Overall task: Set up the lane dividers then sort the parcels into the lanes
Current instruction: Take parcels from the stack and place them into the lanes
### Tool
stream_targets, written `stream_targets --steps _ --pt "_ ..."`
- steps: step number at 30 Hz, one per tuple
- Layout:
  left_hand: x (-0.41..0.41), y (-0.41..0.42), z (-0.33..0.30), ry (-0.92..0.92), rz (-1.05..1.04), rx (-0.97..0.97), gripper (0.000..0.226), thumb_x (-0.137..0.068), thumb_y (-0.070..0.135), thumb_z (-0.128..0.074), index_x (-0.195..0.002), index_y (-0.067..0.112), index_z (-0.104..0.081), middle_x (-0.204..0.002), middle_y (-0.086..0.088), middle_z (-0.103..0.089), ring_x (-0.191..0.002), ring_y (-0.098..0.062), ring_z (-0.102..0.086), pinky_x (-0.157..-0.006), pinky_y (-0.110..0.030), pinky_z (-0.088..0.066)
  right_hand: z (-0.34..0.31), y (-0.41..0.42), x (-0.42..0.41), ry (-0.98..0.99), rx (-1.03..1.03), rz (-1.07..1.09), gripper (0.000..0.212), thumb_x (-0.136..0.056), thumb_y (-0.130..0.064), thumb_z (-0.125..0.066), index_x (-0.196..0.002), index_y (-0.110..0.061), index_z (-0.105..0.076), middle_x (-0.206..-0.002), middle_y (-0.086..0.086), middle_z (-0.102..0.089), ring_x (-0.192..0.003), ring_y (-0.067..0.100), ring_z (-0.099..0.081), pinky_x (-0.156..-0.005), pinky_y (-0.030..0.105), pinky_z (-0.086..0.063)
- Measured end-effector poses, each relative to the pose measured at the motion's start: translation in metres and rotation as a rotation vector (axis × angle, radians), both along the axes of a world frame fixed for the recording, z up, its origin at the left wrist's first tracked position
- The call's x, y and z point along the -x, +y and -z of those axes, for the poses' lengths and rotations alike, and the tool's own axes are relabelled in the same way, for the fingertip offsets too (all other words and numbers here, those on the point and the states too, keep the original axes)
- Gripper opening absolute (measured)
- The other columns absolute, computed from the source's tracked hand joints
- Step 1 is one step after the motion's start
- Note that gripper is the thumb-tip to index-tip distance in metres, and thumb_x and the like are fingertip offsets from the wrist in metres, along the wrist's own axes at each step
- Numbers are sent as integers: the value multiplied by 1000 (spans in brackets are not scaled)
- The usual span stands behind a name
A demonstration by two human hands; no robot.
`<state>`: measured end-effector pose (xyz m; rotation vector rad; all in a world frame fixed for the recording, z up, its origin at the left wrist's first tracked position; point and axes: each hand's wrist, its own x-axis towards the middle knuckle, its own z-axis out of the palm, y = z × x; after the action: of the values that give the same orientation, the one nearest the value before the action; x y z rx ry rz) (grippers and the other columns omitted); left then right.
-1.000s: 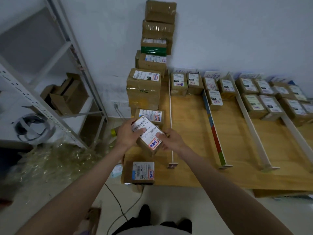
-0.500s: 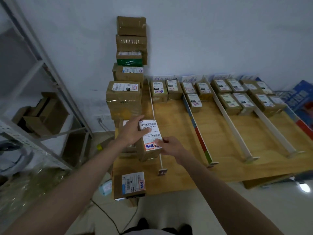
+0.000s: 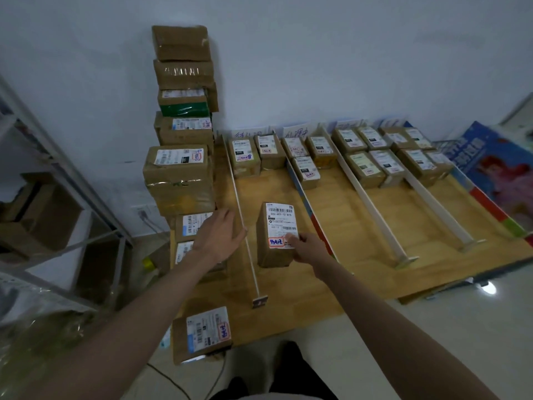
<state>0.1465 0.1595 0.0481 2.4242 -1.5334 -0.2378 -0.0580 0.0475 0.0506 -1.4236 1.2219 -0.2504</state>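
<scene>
Right hand (image 3: 307,249) grips parcel (image 3: 276,233) at its near end, label up, inside leftmost lane beside divider (image 3: 245,232), presumably matching label to lane. Left hand (image 3: 220,235), relaxed wide, hovers at 9 o'clock.

Dim, soft, wide-angle edge distortion

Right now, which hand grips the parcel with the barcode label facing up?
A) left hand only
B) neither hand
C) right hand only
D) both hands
C: the right hand holds the parcel at its near end, while the left hand hovers open, apart from it.
</scene>
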Motion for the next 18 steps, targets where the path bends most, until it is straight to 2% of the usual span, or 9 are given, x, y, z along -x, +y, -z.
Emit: stream_targets --steps 5,11,14,18 --pt "-5 -24 13 -60 -1 8 56 -97 48 -46 -141 14 -47 -140 -8 -51 -121 -26 -53 -100 -39 -43 19 -43 -8 70 59 -11 27 -99 -33 -57 -107 -10 -70 -101 5 -73 -94 21 -69 -89 42 -57" --pt "-18 -65 24 -116 -106 -41 56 -98 49 -43 -142 14 -45 -142 -9 -49 -127 -28 -50 -109 -42 -35 47 -108 -34 147 141 -65 36 -99 -35 -56 -114 -5 -69 -106 9 -72 -95 24 -67 -86 43 -56" --pt "-24 -87 30 -132 -142 -83 57 -99 50 -38 -142 14 -44 -144 -8 -47 -130 -27 -46 -113 -41 -30 61 -142 -53 181 169 -115 37 -98 -38 -56 -113 -6 -70 -107 8 -72 -93 20 -66 -83 38 -56" --pt "-31 -112 43 -132 -212 -135 60 -99 52 -34 -146 15 -40 -150 -6 -41 -136 -24 -39 -117 -40 -24 82 -180 -87 203 146 -170 38 -98 -41 -56 -113 -8 -69 -109 7 -72 -89 17 -64 -72 32 -53"
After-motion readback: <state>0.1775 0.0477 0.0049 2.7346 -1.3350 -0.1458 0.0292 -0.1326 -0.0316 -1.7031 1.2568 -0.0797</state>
